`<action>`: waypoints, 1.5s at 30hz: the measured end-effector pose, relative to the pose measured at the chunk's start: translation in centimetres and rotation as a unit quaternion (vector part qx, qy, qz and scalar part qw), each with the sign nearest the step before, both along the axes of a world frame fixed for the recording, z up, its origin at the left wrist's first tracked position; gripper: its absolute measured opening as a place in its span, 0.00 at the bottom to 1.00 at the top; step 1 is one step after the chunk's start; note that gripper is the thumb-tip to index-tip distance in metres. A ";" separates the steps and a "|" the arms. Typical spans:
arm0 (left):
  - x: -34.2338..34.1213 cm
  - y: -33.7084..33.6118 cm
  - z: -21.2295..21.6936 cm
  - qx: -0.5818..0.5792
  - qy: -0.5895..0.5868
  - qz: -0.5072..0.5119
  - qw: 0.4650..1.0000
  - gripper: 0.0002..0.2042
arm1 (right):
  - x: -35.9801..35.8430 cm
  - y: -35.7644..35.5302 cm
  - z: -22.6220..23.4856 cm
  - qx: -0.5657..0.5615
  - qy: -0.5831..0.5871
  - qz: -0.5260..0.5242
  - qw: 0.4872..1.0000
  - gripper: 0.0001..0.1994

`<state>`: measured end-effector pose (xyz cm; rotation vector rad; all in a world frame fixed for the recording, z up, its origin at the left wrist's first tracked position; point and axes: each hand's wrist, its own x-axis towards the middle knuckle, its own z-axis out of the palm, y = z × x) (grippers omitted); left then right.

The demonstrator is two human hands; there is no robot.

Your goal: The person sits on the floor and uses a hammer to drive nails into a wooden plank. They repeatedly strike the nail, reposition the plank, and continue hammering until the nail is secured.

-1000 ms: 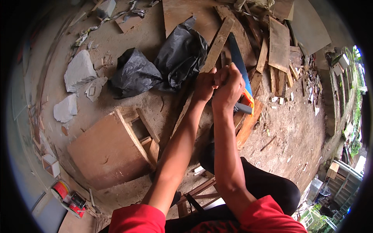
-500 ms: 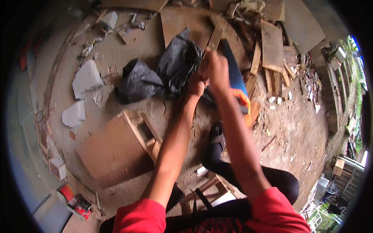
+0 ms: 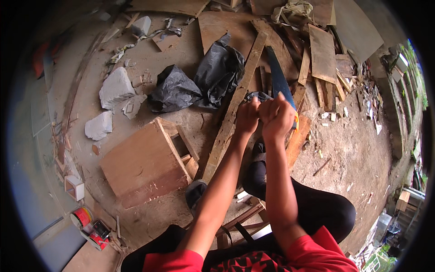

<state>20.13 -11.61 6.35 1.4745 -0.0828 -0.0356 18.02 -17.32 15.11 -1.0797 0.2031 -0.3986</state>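
Nearest, at the bottom edge: red sleeves and black trousers of the seated person, one knee bent out to the right, a shoe on the dirt floor (image 3: 353, 154).

Near left: two small tins (image 3: 88, 224), one red, beside a pale sheet; just beyond them a small open white box (image 3: 74, 187).

Centre left: a low wooden stool (image 3: 145, 163) tipped on its side, flat brown panel facing up, legs pointing right.

Centre: both forearms reach forward and meet. The left hand (image 3: 248, 115) is curled shut, pressed against the right one; what it holds cannot be made out. The right hand (image 3: 277, 117) is closed tight around the orange handle of a handsaw (image 3: 277, 81), whose dark blue blade runs away from the person, up and slightly left, over the scrap wood. A small dark-grey thing sits just past the knuckles; its kind is unclear.

Just left of the hands: a long wooden plank (image 3: 235, 106) lying diagonally, from near the stool up towards the far boards.

Further, left of the plank: two crumpled black plastic bags (image 3: 199, 81), side by side. Left again: two pale grey broken chunks (image 3: 115, 88), one nearer, one further.

Far: a heap of boards and offcuts (image 3: 321, 54), with a bundled rag on top.

Far right: green foliage beyond a low wall.
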 end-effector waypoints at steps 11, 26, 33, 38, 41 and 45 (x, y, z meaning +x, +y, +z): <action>7.3 -4.1 -4.8 0.314 -0.116 0.025 0.942 0.15 | 9.2 -4.7 -1.6 0.115 0.038 -0.007 0.993 0.21; 7.4 -3.1 -2.2 0.236 -0.085 0.038 0.967 0.24 | 10.0 -5.3 -1.4 0.030 0.042 0.106 0.993 0.22; 8.1 -3.1 -2.7 0.236 -0.077 0.081 0.965 0.22 | 10.8 -4.2 -0.7 0.045 0.067 0.134 0.988 0.22; 9.0 -2.9 -3.7 0.214 -0.118 0.041 0.969 0.25 | 10.8 -4.5 -0.8 0.039 0.071 0.110 0.991 0.22; 8.5 -3.3 -4.4 0.156 -0.102 0.074 0.980 0.25 | 10.3 -3.8 -0.4 0.013 0.076 0.122 0.990 0.22; 8.8 -3.3 -4.3 0.129 -0.128 0.067 0.981 0.24 | 10.6 -3.3 -0.4 0.008 0.086 0.069 0.994 0.22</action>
